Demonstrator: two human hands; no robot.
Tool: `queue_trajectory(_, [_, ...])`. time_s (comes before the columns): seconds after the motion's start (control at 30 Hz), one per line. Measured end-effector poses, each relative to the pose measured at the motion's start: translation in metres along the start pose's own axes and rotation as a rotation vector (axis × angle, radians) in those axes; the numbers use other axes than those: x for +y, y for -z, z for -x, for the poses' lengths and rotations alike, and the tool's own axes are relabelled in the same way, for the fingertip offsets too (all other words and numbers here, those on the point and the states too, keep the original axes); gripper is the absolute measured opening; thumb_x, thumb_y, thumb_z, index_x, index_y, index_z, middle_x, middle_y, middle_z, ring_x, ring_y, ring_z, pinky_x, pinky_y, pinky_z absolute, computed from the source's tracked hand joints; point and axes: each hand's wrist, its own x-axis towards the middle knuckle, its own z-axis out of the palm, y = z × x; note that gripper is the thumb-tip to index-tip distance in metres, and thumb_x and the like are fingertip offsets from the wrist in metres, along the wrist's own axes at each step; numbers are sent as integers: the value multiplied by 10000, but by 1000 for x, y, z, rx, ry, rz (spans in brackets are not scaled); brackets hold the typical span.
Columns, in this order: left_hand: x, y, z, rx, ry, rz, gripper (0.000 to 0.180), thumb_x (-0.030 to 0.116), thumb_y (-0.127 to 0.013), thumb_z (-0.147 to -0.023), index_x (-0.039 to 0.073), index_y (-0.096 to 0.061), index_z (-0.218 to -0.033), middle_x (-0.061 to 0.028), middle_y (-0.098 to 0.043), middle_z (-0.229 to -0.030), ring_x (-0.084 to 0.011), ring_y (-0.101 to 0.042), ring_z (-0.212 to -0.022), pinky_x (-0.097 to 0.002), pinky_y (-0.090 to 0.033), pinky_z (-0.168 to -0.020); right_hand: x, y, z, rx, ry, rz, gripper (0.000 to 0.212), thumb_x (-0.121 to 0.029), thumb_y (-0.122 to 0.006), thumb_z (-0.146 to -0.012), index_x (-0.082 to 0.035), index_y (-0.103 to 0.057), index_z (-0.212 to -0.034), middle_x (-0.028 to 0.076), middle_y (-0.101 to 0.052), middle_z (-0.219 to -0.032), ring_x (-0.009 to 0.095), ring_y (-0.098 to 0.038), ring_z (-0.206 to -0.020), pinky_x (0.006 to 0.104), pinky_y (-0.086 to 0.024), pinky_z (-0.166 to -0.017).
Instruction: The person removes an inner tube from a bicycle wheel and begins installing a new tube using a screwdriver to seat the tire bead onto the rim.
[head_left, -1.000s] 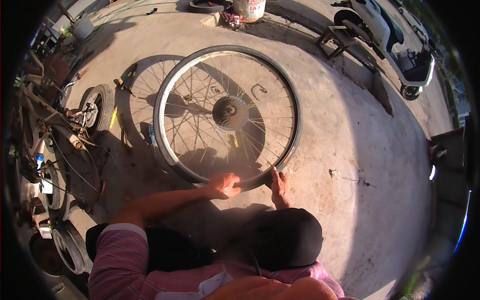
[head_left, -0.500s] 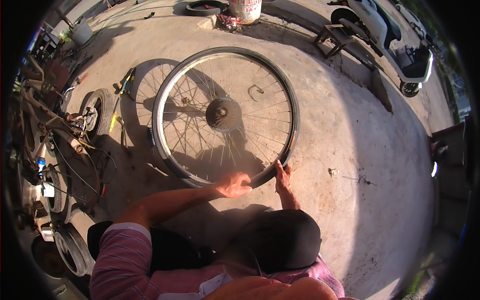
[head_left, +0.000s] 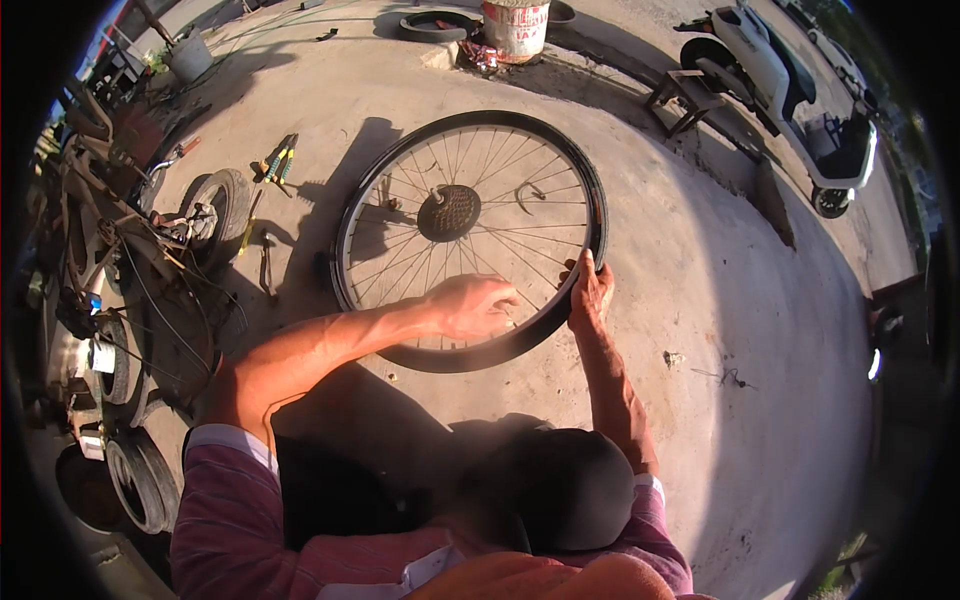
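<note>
A bicycle wheel (head_left: 346, 250) with a black tyre and a dark cassette (head_left: 448, 213) at its hub is in front of me, its face turned up toward me. My right hand (head_left: 591, 293) grips the tyre at the lower right, thumb on top and fingers curled under the edge. Over the near part of the rim reaches my left hand (head_left: 472, 306), inside the tyre and above the spokes. Its fingers are curled together near the rim; whatever they hold, if anything, is too small to make out.
Pliers (head_left: 281, 160) and other hand tools lie left of the wheel. Bike parts and a small wheel (head_left: 218, 205) crowd the left side, with worn tyres (head_left: 140, 485) nearer. Far off stand a paint bucket (head_left: 515, 30), a loose tyre (head_left: 437, 26), a stool (head_left: 685, 98) and a white scooter (head_left: 765, 60).
My right hand has moved away from me along the tyre's right side. My left hand has shifted from the near tyre edge to inside the rim. The wheel's tilt has changed slightly.
</note>
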Motion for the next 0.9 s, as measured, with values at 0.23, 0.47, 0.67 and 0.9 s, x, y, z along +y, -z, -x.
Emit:
queue_trajectory(0.23, [30, 178, 30, 619, -98, -118, 360, 271, -730, -958, -10, -668, -1175, -131, -705, -1044, -238, -710, -982, -361, -558, -828, -157, -67, 27, -260, 406, 315, 450, -430, -635, -1026, 17, -586, -1049, 121, -716, -894, 183, -696, -705, 326, -536, -611])
queue_trajectory(0.47, [83, 286, 74, 1467, -361, -619, 293, 214, -669, -959, 33, -666, -1189, -159, -667, -1105, -355, -648, -986, -433, -525, -899, -324, -133, 108, -609, 730, 797, 384, -389, -641, -1014, -7, -618, -1040, 74, -706, -858, 142, -665, -694, 310, -529, -643])
queue_trajectory(0.67, [49, 300, 89, 1526, -389, -913, 134, 212, -656, -940, 93, -693, -892, -94, -679, -825, -355, -668, -798, -458, -533, -715, -340, -202, 120, -889, 828, 904, 397, -382, -647, -996, 13, -644, -1039, 69, -697, -821, 138, -637, -662, 320, -521, -631])
queue_trajectory(0.9, [17, 338, 96, 1534, -158, -1038, 272, 276, -587, -1007, 92, -640, -815, -83, -639, -751, -342, -638, -735, -471, -492, -627, -305, -260, 135, -248, 1286, 1129, 613, -648, -574, -958, -48, -684, -1012, 187, -730, -915, 400, -706, -908, 457, -534, -775])
